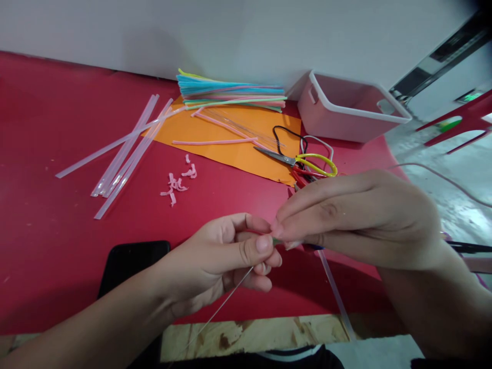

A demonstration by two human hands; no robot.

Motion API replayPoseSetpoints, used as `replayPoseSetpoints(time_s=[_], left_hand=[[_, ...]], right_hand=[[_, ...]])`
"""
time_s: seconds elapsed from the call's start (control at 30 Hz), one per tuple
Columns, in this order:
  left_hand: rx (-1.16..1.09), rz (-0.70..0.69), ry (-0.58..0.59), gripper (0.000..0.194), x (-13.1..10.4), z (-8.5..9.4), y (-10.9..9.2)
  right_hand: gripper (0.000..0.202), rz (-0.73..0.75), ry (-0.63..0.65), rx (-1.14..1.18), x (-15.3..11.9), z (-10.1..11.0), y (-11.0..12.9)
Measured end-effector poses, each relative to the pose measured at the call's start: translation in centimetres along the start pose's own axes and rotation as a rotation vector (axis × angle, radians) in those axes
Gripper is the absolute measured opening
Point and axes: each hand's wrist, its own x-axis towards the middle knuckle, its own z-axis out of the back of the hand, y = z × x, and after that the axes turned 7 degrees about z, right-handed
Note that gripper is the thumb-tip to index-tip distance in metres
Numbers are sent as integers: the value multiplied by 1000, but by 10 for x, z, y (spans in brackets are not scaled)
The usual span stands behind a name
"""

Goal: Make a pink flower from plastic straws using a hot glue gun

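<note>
My left hand point(230, 253) pinches a thin pale wire point(226, 300) between thumb and fingers; its long end slants down toward my lap. At my left thumb tip a small green piece point(275, 241) shows on the wire's upper end. My right hand point(357, 220) comes in from the right, its fingertips pressed together on that green piece, touching my left fingers. Most of the piece is hidden by fingers. Below my right hand, a translucent stick point(336, 292) sticks out past the table edge; the dark blue thing at its upper end is mostly covered.
Yellow-handled scissors point(294, 160) and red-handled tool point(305, 176) lie on orange paper point(238, 154). Behind are fuzzy pipe cleaners point(230, 92) and a pink bin point(334, 115). At left lie translucent sticks point(130, 148), pink scraps point(175, 184) and a black phone point(132, 264).
</note>
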Motion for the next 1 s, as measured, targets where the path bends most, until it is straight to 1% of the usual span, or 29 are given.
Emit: replayPoseSetpoints(time_s=[0.1,0.13,0.17,0.23,0.27,0.3,0.33,0.37,0.47,0.57,0.67,0.73,0.77,0.8,0.83,0.87,0.9,0.93,1.0], left_hand=[[9,-18,-32,31,0,-1,0],[16,-39,-50,32,0,-1,0],[24,-66,-65,33,0,-1,0],[37,-127,-81,35,1,0,1],[44,-153,-85,36,1,0,1],[56,-174,-87,37,1,0,2],[73,-188,-82,38,0,0,2],[91,-201,-75,38,0,0,3],[136,-228,-50,36,-1,-1,3],[141,-238,-36,35,-1,-4,1],[154,-235,-35,36,1,-4,0],[157,-233,-43,35,1,-3,-1],[151,-232,-46,34,1,-3,-1],[141,-231,-51,32,1,-2,-1],[131,-229,-56,30,1,-1,-1],[121,-226,-57,29,1,-1,-1],[116,-227,-53,28,1,-1,-2],[115,-229,-39,28,0,-1,-2],[114,-242,-5,27,0,-1,-4]], right_hand=[[17,-12,-9,-40,0,-1,0],[19,-30,-5,-53,0,-2,0],[29,-60,1,-59,0,-2,0],[57,-128,15,-57,1,-2,0],[66,-148,13,-62,1,-2,1],[70,-149,3,-74,2,-2,2],[66,-133,-13,-90,3,-1,3],[58,-109,-25,-106,4,-1,5],[27,-72,-42,-131,7,0,9],[13,-70,-43,-134,8,-1,12],[8,-84,-49,-83,7,-4,11],[10,-123,-53,-38,6,-6,10],[16,-167,-58,-7,5,-5,10],[27,-224,-75,30,4,-5,10],[39,-288,-113,66,3,-3,10],[49,-350,-177,89,3,-1,11],[51,-404,-263,88,2,2,11],[45,-443,-362,57,1,5,11],[21,-488,-535,-68,-3,9,12]])
